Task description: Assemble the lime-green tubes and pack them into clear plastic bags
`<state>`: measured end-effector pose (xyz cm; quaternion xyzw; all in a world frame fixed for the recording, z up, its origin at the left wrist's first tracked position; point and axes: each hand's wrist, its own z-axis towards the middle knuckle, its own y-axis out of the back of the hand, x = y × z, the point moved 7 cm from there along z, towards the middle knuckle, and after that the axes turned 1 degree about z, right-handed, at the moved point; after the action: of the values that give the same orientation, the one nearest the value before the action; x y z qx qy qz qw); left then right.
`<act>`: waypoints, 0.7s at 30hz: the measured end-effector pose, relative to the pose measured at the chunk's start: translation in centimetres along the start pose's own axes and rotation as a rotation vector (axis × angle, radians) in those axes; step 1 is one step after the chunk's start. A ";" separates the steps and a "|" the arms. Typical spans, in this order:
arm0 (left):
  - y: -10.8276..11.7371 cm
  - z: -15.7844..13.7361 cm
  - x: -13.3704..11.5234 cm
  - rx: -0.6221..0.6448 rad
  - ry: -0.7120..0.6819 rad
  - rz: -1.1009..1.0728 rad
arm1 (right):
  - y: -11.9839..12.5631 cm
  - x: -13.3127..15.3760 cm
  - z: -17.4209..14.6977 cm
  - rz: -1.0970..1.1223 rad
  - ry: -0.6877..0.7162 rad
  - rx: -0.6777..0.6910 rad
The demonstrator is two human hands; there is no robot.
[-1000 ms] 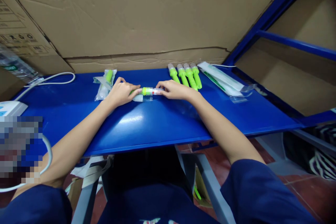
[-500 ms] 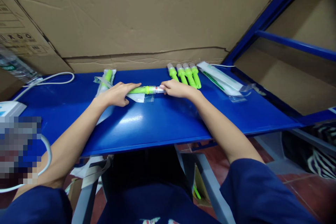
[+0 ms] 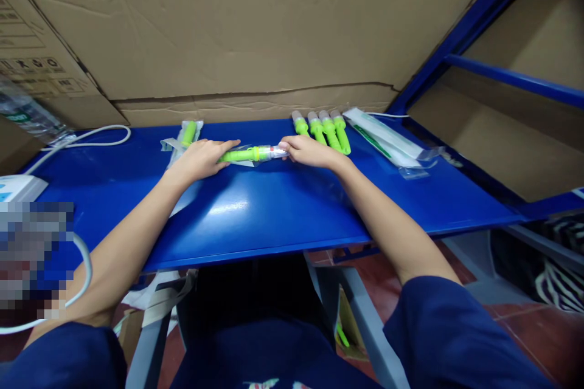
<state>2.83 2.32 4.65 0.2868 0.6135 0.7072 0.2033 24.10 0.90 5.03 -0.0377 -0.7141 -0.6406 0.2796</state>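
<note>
At mid-frame, handling one green stick (image 3: 241, 155)

Pinches its clear end (image 3: 275, 152) with narrowed right fingers (image 3: 288, 144); lays left fingers (image 3: 224, 147) along its green end (image 3: 230, 157), cannot tell how tightly. Shows loose plastic (image 3: 249, 163) beneath. Looks midway: has four bare sticks (image 3: 329, 129) lined up on the surface (image 3: 292, 213), upper right of centre, plus one bagged stick (image 3: 188, 132) left of centre.

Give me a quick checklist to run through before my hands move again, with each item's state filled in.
1. Right hand pinching the clear end of the green stick: ok.
2. Left hand at its green end: ok.
3. Left fingers gripping firmly: cannot tell.
4. Four capped sticks lying together near the cardboard: ok.
5. Bagged stick fully in view: not ok, the left hand partly hides it.
6. White packet apart from the right hand: ok.
</note>
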 end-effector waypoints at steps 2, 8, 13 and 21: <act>-0.1 -0.1 -0.1 0.014 -0.003 0.005 | 0.2 -0.1 0.0 0.022 -0.020 -0.019; -0.6 -0.1 0.0 -0.006 -0.027 -0.037 | 0.1 -1.4 0.6 0.118 -0.045 -0.067; -1.1 0.2 0.3 -0.028 -0.060 -0.106 | 0.1 -2.5 1.1 0.217 0.045 -0.124; -1.3 0.3 -0.3 -0.048 -0.079 -0.074 | -0.1 -3.8 1.5 0.228 0.144 -0.149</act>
<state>3.17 2.58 3.36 0.2866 0.5980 0.7018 0.2604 26.72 3.46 3.20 -0.0930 -0.6339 -0.6570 0.3973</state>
